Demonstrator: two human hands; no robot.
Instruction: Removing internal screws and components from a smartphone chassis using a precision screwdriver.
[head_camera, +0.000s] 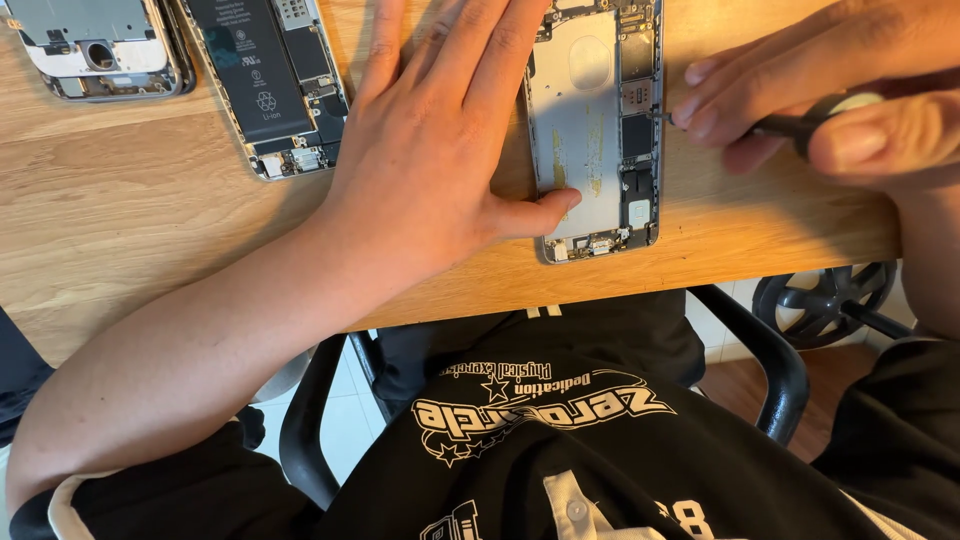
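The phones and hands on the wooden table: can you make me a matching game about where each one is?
1 left hand
2 right hand
3 opened phone with battery
4 opened phone frame

a holds a small screwdriver
b lies flat, thumb on the frame
c far left of the left hand
d between the two hands

Pairs: 1-b, 2-a, 3-c, 4-d

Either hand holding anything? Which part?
Right hand pinches a small screwdriver by its black handle, tip at the open phone chassis. Left hand grips nothing, just presses flat on the chassis.
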